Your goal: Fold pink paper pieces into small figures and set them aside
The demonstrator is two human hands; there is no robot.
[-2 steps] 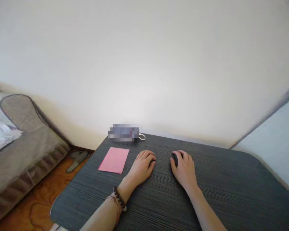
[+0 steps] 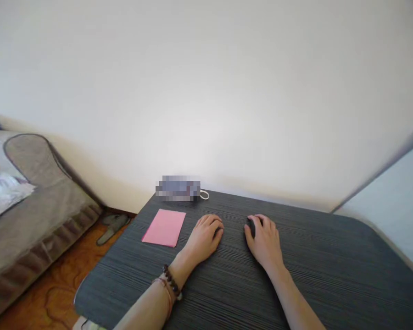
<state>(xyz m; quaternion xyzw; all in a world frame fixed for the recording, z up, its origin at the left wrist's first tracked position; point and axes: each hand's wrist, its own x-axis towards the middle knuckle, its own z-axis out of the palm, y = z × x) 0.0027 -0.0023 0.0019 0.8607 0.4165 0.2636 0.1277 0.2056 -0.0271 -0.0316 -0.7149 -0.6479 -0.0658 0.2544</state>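
My left hand (image 2: 205, 235) rests palm down on the dark wood-grain table (image 2: 234, 293), its fingers loosely curved and the thumb apart from the forefinger. A beaded bracelet circles that wrist. To its left lies a pink square of paper or card stack (image 2: 164, 228), not touched by the hand. My right hand (image 2: 264, 236) also rests on the table with bent fingers, thumb held apart; the gap below it is dark, and I see nothing held there. Bare tabletop separates the two hands.
Near the wall stands a blurred-out bluish item (image 2: 178, 188) with a white loop (image 2: 204, 195) at its right side. A pale wall (image 2: 206, 91) rises behind the table. Left of it are a brown-covered sofa (image 2: 48, 201) and slippers (image 2: 113, 224) on the floor.
The whole view has shifted very slightly. Both hands keep the same pose and place on the table.
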